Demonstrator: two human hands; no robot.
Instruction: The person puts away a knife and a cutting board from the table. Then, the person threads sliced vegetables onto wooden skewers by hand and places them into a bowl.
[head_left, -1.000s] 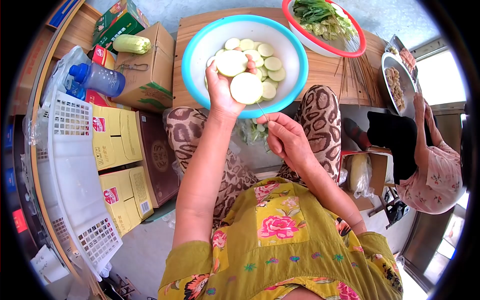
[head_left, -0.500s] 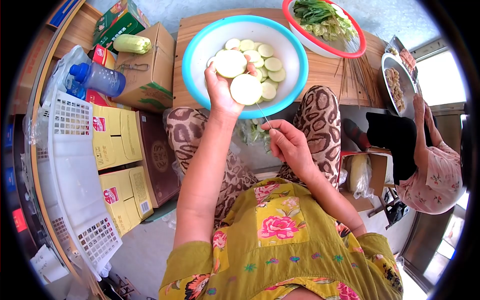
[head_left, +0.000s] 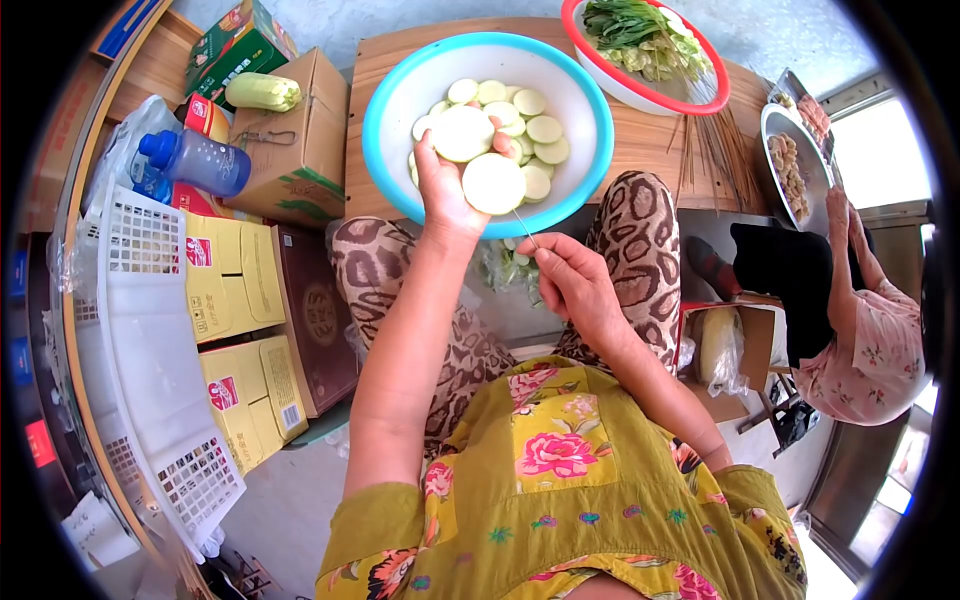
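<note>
My left hand [head_left: 449,192] is closed around pale green squash slices above a blue-rimmed white basin [head_left: 588,185]. Two big round faces show in it: an upper squash slice [head_left: 462,134] and a lower squash slice [head_left: 494,184]. Pinched between the thumb and fingers of my right hand [head_left: 577,284] is a thin skewer [head_left: 525,229]. Its far end meets the lower edge of the lower slice; how deep it goes in is hidden. Inside the basin lie several loose squash slices [head_left: 544,129].
A red-rimmed bowl of greens [head_left: 645,40] and a spread of skewers [head_left: 718,160] lie on the wooden table [head_left: 400,42]. At right, another person's hands [head_left: 843,215] are beside a metal bowl [head_left: 812,190]. Boxes [head_left: 235,275], a bottle [head_left: 200,160] and a whole squash [head_left: 263,92] stand left.
My right hand has shifted slightly up and left toward the lower slice, and less of the skewer shows between them. My left hand is almost still.
</note>
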